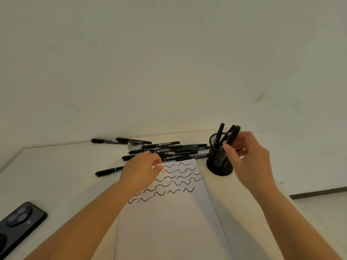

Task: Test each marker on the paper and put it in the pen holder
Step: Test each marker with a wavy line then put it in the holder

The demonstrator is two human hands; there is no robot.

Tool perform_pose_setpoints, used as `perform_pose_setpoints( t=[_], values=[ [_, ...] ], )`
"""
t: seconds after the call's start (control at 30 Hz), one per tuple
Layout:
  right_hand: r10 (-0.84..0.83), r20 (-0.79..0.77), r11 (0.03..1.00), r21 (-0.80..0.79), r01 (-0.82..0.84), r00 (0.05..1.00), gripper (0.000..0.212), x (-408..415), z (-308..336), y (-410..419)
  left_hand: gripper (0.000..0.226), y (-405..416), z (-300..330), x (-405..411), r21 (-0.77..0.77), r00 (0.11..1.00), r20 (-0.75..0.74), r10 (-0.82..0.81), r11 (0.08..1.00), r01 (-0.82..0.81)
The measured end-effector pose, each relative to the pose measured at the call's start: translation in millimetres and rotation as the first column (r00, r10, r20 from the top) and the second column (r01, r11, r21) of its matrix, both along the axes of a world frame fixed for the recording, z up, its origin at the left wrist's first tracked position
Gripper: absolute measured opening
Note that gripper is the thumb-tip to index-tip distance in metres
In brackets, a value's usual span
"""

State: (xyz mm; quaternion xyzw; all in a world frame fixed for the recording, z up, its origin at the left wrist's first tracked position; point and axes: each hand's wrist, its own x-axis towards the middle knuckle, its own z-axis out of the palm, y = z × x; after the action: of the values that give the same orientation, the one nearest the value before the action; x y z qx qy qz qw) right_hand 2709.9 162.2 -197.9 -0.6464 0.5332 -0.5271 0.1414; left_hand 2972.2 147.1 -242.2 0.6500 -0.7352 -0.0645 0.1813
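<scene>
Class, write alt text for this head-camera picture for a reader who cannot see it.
A person's right hand holds a black marker over a black mesh pen holder, while the left hand rests on paper covered in wavy test strokes. More markers lie behind the paper.

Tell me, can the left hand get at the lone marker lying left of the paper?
Probably yes. The lone marker lies uncovered on the table, just left of the left hand, with nothing between them. That hand's fingers look loosely curled, apparently empty.
</scene>
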Motion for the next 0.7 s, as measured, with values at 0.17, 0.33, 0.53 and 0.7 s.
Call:
perform_pose_setpoints(
  t=[0.17,0.33,0.53,0.7],
  values=[
    [-0.060,0.182,0.996,-0.058,0.071,0.981,0.031,-15,17,-12,0.025,-32,-14,12,-0.015,0.992,0.109,0.060,0.998,-0.059],
    [-0.069,0.123,0.993,-0.084,0.080,0.990,0.051,-18,13,-20,0.027,-41,-19,9,0.030,0.977,0.200,0.066,0.997,-0.074],
    [-0.056,-0.195,0.998,0.017,0.060,0.979,0.066,-16,6,-32,0.027,-45,-20,7,0.056,0.975,0.205,0.082,0.994,-0.095],
    [-0.060,-0.301,0.998,-0.026,0.055,0.952,0.063,-11,3,-37,0.027,-49,-18,9,0.107,0.979,0.196,0.055,0.991,-0.077]
  ],
)
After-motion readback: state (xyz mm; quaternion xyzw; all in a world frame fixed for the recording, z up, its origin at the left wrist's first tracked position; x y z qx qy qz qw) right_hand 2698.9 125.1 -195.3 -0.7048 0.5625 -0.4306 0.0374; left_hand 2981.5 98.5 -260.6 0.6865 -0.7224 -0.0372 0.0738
